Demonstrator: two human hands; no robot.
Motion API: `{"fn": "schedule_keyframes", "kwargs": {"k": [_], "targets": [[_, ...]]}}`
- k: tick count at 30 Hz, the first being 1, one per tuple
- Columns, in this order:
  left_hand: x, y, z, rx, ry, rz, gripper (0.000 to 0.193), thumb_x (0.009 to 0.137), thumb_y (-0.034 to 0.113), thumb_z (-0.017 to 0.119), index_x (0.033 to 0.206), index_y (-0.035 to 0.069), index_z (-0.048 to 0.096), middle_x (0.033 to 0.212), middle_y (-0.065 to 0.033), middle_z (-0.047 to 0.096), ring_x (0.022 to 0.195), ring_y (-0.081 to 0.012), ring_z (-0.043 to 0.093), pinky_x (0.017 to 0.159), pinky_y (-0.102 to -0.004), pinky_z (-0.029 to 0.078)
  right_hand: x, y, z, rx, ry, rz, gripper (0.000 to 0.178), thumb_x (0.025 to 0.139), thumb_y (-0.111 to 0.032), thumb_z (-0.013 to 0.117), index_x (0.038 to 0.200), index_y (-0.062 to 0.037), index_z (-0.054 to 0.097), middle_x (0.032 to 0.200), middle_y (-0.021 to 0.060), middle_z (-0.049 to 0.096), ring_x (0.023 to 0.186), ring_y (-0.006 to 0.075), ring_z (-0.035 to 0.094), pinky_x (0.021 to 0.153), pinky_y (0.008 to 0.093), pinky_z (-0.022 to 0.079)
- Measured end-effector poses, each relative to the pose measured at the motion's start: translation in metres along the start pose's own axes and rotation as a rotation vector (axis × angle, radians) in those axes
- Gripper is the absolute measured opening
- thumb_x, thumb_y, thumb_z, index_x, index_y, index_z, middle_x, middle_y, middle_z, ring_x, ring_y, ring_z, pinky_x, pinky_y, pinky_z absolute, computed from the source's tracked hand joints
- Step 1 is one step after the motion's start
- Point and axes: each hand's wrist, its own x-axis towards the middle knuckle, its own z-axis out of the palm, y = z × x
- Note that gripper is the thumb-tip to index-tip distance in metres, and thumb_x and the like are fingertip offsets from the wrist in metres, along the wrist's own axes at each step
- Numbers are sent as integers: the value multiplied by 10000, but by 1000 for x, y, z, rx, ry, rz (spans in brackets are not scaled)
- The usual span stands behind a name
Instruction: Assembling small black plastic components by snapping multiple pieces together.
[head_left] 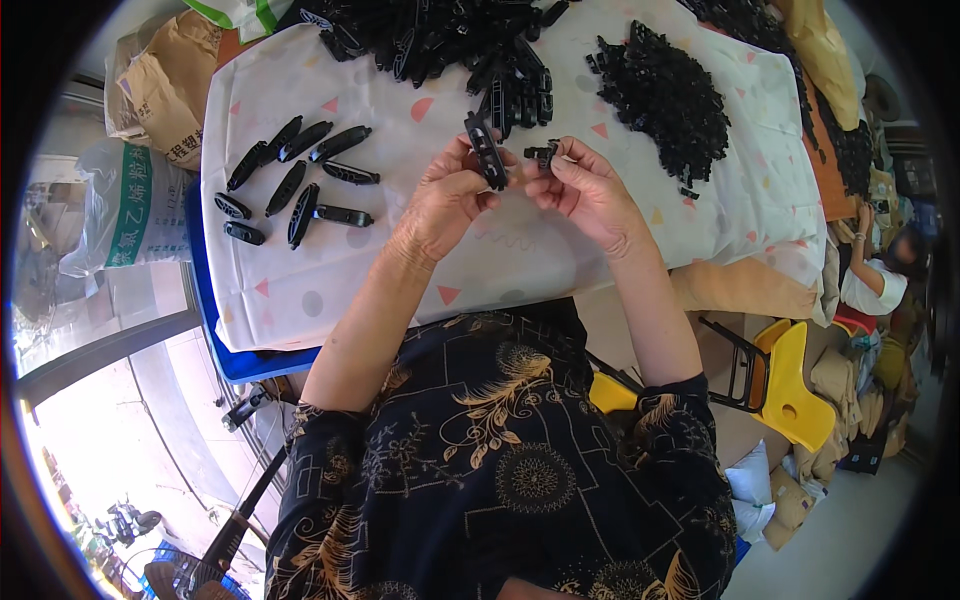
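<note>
My left hand (pixel 447 200) grips a long black plastic part (pixel 486 152), held up on a slant above the table. Close by on its right, my right hand (pixel 590 195) pinches a small black plastic piece (pixel 541 154) between thumb and fingers. A narrow gap seems to lie between the two pieces. On the left of the table lie several long black parts (pixel 287 188) like the one in my left hand, spread apart. A big heap of long black parts (pixel 420 40) lies at the far side, and a pile of small black pieces (pixel 665 100) at the far right.
A pale patterned cloth (pixel 380 270) covers the table. Brown paper sacks (pixel 170 85) and a clear plastic bag (pixel 130 210) stand at the left. Yellow chairs (pixel 795 390) are at the right, where another person (pixel 875 285) sits by a further table.
</note>
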Motion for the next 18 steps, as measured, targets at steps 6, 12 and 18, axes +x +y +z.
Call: {"fn": "schedule_keyframes", "kwargs": {"k": [6, 12, 18], "targets": [[-3, 3, 5, 50, -18, -4, 517, 795, -34, 456, 1301, 75, 454, 1186, -127, 568, 1020, -203, 607, 698, -267, 457, 0, 7, -9, -10, 23, -42, 155, 925, -84, 570, 1077, -59, 558, 929, 107, 672, 784, 165, 661, 662, 255, 520], [-4, 12, 13, 488, -61, 65, 490, 795, 35, 505, 1283, 40, 463, 1080, -64, 579, 896, -127, 565, 714, -249, 443, -5, 2, 2, 10, -33, 70, 245, 917, -92, 590, 1156, -61, 543, 902, 77, 651, 744, 133, 629, 663, 241, 519], [-5, 12, 19, 666, -48, 23, 448, 776, 76, 544, 1221, 30, 504, 977, -39, 572, 814, -108, 517, 706, -256, 448, -7, 6, 17, -219, 56, 47, 246, 911, -77, 586, 1149, -48, 532, 879, 66, 645, 716, 127, 621, 645, 238, 511]]}}
